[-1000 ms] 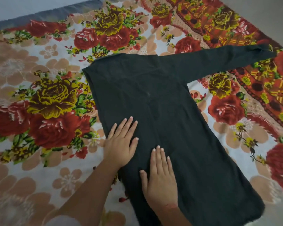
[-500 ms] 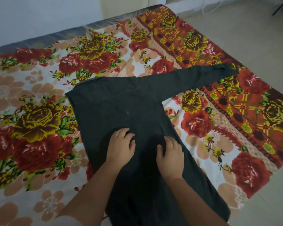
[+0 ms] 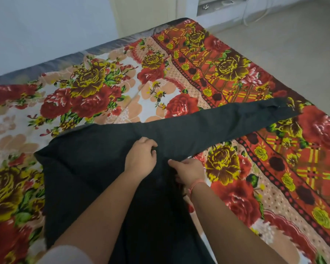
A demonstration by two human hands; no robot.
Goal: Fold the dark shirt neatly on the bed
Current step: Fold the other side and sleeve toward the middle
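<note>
The dark shirt [image 3: 84,168] lies spread on the bed [image 3: 107,88]. Its body runs toward the person and one long sleeve [image 3: 227,121] stretches away to the right across the flowered sheet. No sleeve shows on the left edge.

Both hands are at the root of that sleeve. The left hand [image 3: 141,157] has its fingers [image 3: 150,144] curled, pinching cloth just where sleeve meets body. The right hand [image 3: 189,171], with a thin red thread [image 3: 195,184] at the wrist, closes on the shirt's right edge just below the sleeve.

This looks like the setup for folding the right side in. To do it well, keep the left pinch as the pivot and lift the edge with the right. Carry the edge over in one line parallel to the far side, so the sleeve trails flat across the back and does not bunch. Pulling too hard would drag the whole body askew.

A second ago both hands lay flat, fingers straight, low on the body, smoothing it. Half a second ago they were higher up with fingers starting to curl. Now they have climbed to the sleeve root and taken hold. The view has tipped up too, so more of the bed's far edge and the floor [image 3: 274,44] shows. The sleeve itself has not shifted.
</note>
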